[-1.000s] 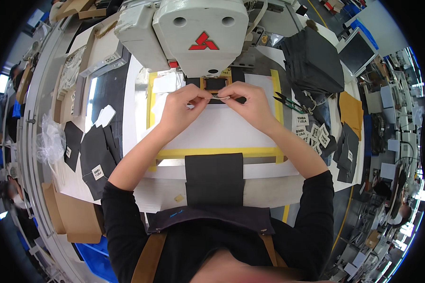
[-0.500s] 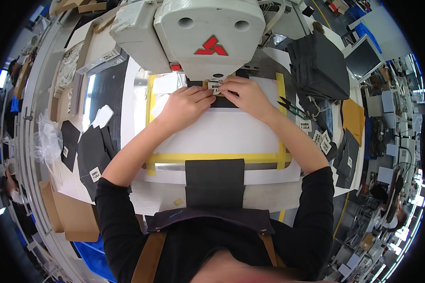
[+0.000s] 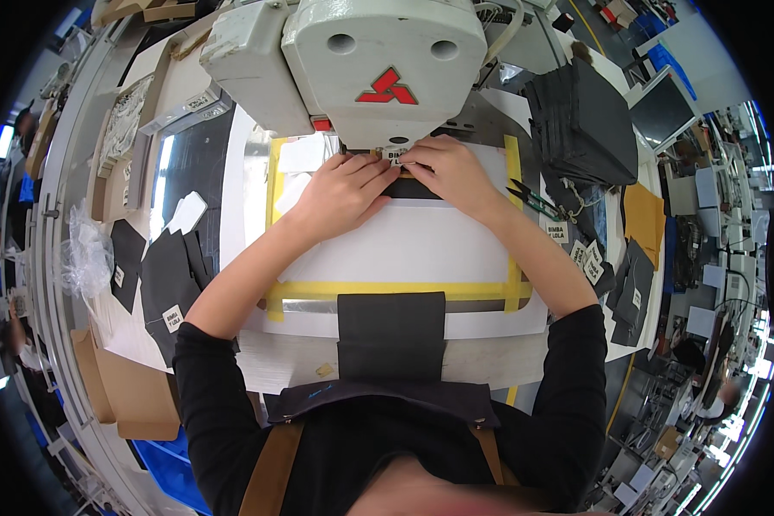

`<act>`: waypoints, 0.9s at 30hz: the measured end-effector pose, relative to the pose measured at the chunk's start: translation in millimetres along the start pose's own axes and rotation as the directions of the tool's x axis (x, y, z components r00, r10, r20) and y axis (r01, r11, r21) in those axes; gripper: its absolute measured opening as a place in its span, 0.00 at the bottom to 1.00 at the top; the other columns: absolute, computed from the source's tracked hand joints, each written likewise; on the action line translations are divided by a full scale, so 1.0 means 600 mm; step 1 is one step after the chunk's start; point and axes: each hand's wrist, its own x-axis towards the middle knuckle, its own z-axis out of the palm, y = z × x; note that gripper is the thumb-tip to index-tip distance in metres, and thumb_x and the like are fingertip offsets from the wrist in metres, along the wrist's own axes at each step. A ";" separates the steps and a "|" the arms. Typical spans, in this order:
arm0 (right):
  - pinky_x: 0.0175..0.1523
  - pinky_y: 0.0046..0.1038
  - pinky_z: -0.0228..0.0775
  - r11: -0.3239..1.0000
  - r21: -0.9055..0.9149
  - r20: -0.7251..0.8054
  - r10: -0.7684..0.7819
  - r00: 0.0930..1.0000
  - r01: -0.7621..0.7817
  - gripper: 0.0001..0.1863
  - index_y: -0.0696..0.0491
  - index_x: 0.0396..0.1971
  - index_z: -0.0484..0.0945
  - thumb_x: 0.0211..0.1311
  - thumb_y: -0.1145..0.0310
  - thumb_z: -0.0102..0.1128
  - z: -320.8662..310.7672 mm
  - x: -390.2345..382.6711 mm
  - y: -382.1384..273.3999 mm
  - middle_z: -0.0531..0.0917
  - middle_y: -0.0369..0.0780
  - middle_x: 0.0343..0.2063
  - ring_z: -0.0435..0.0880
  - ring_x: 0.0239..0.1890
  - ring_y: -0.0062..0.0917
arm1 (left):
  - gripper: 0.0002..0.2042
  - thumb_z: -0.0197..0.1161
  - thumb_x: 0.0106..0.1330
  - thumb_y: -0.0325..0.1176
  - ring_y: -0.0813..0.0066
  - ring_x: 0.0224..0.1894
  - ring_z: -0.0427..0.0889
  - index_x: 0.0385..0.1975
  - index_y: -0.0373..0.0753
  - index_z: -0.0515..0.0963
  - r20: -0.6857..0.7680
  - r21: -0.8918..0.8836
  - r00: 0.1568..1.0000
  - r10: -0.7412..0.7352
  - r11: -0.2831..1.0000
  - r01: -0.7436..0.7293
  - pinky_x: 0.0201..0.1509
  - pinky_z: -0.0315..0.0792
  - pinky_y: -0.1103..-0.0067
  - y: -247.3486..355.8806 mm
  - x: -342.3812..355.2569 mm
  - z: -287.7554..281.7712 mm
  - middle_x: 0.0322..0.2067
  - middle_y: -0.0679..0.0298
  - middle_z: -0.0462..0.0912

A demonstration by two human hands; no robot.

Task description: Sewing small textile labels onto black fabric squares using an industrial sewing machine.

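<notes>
- Both hands have gone from pinching something thin between them, a second ago, to resting about a white label point(image 3: 394, 156) just below the machine head point(image 3: 387, 39), upper middle of the frame.
- Left hand point(image 3: 353, 185): fingers outstretched, slightly parted, tips near the label's left side; I see nothing gripped.
- Right hand point(image 3: 447, 168): fingers narrow and bent at the label's right edge; whether they pinch it, I can't tell.
- To my eye, good work here means holding the label flat and square, with light, even fingertips kept clear of the machine.
- Its dark lettering is partly covered; loose labels point(image 3: 589, 260), right of the frame, show dark capitals.
- Machine head carries a red three-pronged emblem point(image 3: 388, 86).
</notes>
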 end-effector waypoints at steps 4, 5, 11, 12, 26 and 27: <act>0.46 0.32 0.73 1.000 -0.015 0.025 -0.022 0.999 0.022 0.06 0.55 0.32 0.83 0.54 0.72 0.64 0.000 0.003 0.005 0.84 0.39 0.31 0.81 0.36 0.35 | 0.20 0.66 0.58 0.39 0.69 0.54 0.75 0.49 0.39 0.78 0.036 0.001 0.999 -0.021 1.000 0.021 0.56 0.68 0.74 -0.004 0.005 -0.001 0.49 0.63 0.81; 0.47 0.32 0.72 0.999 -0.017 0.023 -0.044 0.999 0.044 0.06 0.55 0.32 0.83 0.53 0.72 0.65 0.001 0.002 0.008 0.84 0.38 0.30 0.81 0.36 0.34 | 0.20 0.65 0.59 0.41 0.69 0.55 0.74 0.50 0.40 0.77 0.064 -0.006 0.998 -0.026 1.000 0.027 0.57 0.67 0.73 -0.008 0.005 0.001 0.50 0.63 0.80; 0.49 0.28 0.64 0.966 -0.222 -0.039 -0.143 0.989 0.131 0.07 0.50 0.33 0.84 0.51 0.71 0.66 -0.011 -0.003 -0.001 0.84 0.31 0.34 0.80 0.40 0.25 | 0.22 0.62 0.62 0.48 0.70 0.57 0.73 0.52 0.42 0.76 0.139 0.009 0.990 -0.017 1.000 0.016 0.60 0.64 0.70 -0.023 0.004 -0.005 0.53 0.65 0.78; 0.49 0.28 0.64 0.967 -0.220 -0.036 -0.141 0.989 0.129 0.07 0.50 0.33 0.84 0.51 0.71 0.66 -0.015 -0.006 -0.005 0.84 0.31 0.34 0.80 0.40 0.25 | 0.23 0.62 0.62 0.49 0.71 0.57 0.73 0.53 0.43 0.76 0.154 0.015 0.988 -0.014 1.000 0.012 0.60 0.64 0.70 -0.025 0.004 -0.004 0.53 0.66 0.78; 0.54 0.32 0.60 0.958 -0.282 0.186 -0.004 0.983 0.057 0.19 0.51 0.47 0.76 0.56 0.64 0.65 -0.025 -0.049 -0.043 0.80 0.33 0.50 0.75 0.50 0.25 | 0.25 0.63 0.61 0.46 0.67 0.62 0.70 0.56 0.41 0.72 0.144 -0.063 0.989 -0.043 0.997 0.053 0.66 0.60 0.66 0.010 -0.001 0.000 0.56 0.62 0.76; 0.54 0.32 0.60 0.958 -0.282 0.186 -0.003 0.983 0.057 0.19 0.51 0.47 0.76 0.56 0.64 0.65 -0.020 -0.048 -0.043 0.80 0.33 0.50 0.75 0.50 0.25 | 0.25 0.63 0.61 0.44 0.66 0.63 0.69 0.57 0.41 0.71 0.160 -0.080 0.983 -0.095 0.991 0.109 0.68 0.57 0.64 0.014 -0.001 0.001 0.57 0.62 0.75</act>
